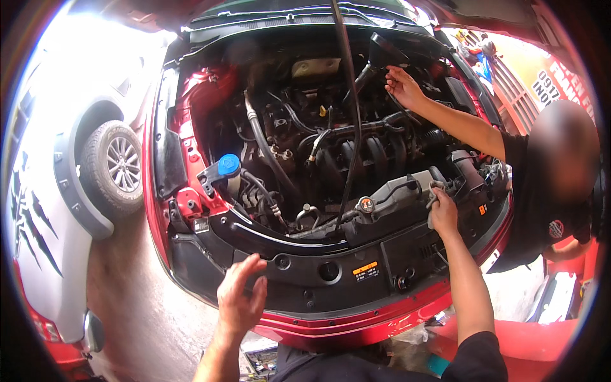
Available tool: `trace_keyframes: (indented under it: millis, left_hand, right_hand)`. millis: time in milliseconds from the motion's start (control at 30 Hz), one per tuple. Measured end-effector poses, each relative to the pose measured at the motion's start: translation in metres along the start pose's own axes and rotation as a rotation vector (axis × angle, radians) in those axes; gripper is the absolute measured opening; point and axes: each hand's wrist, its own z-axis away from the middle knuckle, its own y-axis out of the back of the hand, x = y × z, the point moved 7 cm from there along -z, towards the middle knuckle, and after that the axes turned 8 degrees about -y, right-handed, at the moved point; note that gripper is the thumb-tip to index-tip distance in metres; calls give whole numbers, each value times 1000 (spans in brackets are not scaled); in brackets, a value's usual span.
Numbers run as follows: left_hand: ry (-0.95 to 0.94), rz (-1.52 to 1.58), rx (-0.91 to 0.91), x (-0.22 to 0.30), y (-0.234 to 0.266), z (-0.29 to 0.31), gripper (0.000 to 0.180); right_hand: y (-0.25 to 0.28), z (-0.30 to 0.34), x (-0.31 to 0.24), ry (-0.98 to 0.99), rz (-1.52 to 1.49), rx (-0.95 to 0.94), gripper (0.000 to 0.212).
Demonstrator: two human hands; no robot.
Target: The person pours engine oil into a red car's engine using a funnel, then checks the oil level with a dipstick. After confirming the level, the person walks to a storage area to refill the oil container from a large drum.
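Note:
Below me is the open engine bay of a red car. My left hand [242,293] hovers over the black front cover panel [299,274], fingers apart and holding nothing. My right hand [443,213] is closed around a grey rag [431,205], at the right end of the grey plastic tank [401,189] near the front of the bay. A radiator cap [366,204] sits left of that tank. Towards the back, a black funnel [385,52] stands tilted over the engine. Another person's hand [405,89] is beside it; whether it touches the funnel I cannot tell.
A dark prop rod [352,108] crosses the middle of the bay. A blue-capped reservoir [229,165] stands at left, and a yellow dipstick handle [323,111] shows on the engine. The co-worker [541,191] leans in from the right. A white vehicle [57,210] is parked at left.

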Motion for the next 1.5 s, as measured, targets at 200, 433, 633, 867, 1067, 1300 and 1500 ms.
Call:
trace_keyframes:
  millis: [200, 433, 633, 867, 1067, 1300, 1500]
  left_hand:
    - [-101, -16, -87, -30, -43, -112, 38]
    - [-99, -95, -314, -87, -158, -254, 33]
    - [-123, -279, -256, -134, -226, -369, 43]
    - [-61, -257, -174, -130, -293, -469, 93]
    - [57, -68, -120, -168, -344, -518, 108]
    - [169, 367, -247, -187, -375, -518, 47]
    - [47, 727, -95, -164, -368, -516, 34]
  right_hand:
    - [-13, 1, -20, 8, 245, 175, 29]
    - [-18, -1, -27, -85, 261, 174, 33]
    - [-16, -2, -29, -64, 236, 204, 35]
    - [-20, -6, -32, -103, 249, 172, 36]
    - [-20, -8, -27, -111, 250, 182, 38]
    - [-20, -8, -23, -124, 248, 163, 40]
    - [-20, -8, -24, -105, 246, 176, 40]
